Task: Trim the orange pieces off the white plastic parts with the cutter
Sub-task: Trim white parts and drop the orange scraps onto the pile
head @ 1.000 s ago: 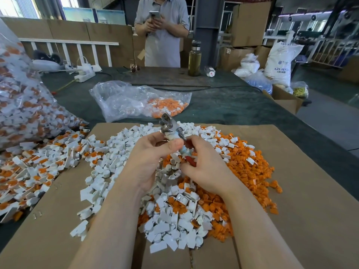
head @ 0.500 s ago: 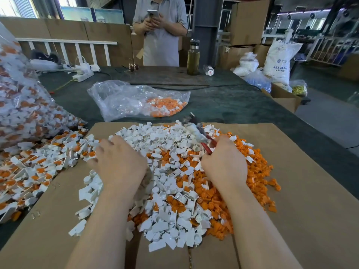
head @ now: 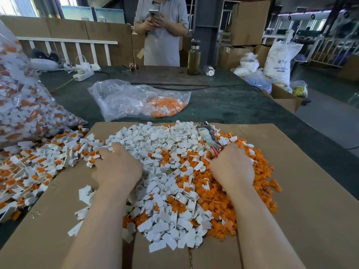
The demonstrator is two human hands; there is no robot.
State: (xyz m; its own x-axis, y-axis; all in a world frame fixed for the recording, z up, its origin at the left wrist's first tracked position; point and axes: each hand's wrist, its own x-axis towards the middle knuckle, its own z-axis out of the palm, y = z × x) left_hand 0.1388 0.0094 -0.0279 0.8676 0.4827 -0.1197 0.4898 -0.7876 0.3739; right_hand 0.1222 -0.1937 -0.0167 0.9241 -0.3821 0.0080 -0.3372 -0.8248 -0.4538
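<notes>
Cutter [head: 208, 137]: red-handled, gripped in right hand [head: 232, 166], blades pointing far, parked over the trimmed heap so it stays ready. Left hand [head: 116, 166]: fingers curled into untrimmed white-and-orange parts [head: 58, 164] at left, apparently fetching one; grasp hidden. Trimmed white parts [head: 155, 152] centre, orange offcuts [head: 258, 183] right, all on cardboard sheet [head: 310, 191] over table [head: 223, 105].
</notes>
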